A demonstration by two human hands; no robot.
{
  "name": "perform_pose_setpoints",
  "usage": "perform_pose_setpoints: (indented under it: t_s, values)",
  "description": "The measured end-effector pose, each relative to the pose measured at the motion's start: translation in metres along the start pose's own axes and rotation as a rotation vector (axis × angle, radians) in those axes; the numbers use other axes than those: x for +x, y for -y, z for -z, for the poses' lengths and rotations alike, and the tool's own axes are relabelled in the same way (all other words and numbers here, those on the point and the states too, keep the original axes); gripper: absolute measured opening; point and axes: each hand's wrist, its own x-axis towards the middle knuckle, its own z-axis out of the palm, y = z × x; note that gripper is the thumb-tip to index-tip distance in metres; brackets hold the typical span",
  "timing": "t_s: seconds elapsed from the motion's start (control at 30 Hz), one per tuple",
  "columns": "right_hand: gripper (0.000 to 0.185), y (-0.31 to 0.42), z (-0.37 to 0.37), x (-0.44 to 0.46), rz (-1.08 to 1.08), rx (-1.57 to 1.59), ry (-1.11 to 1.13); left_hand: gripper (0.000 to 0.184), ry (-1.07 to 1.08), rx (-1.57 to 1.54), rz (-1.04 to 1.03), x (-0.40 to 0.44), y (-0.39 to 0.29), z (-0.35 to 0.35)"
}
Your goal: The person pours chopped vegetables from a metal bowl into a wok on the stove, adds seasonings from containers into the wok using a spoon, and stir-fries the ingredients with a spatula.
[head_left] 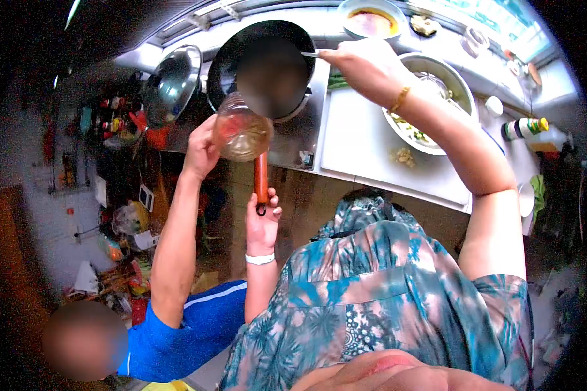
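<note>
Nearest, the person's left hand point(263, 225) cups the red-brown handle point(261, 176), tightness unclear; beyond, a co-worker's hand point(203, 146) holds a glass jar point(244, 133) before the wok point(274, 36), near the left edge of the surface point(352, 140), while the right hand point(365, 68) grasps a utensil point(310, 55).

Round black wok point(227, 65) sits far and left of centre, reddish-brown handle point(261, 179) pointing near; thin utensil point(311, 55) crosses its right rim.

Round blur point(272, 81) over part of the wok point(267, 30)
</note>
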Motion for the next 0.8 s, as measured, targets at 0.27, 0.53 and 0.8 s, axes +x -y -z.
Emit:
perform_pose_setpoints:
  t_s: [0.27,0.53,0.8]
  values:
    - [0.012,0.005,-0.021,0.015,-0.049,0.059,-0.062,0.052,-0.007,-0.008,-0.017,0.009,-0.035,0.011]
    - [0.02,0.013,0.013,0.045,0.106,-0.151,0.069,0.032,-0.028,-0.021,-0.12,0.032,-0.055,0.019]
    - [0.009,0.068,0.006,0.084,0.351,-0.128,0.091,0.033,-0.038,0.075,-0.241,0.04,-0.076,0.015]
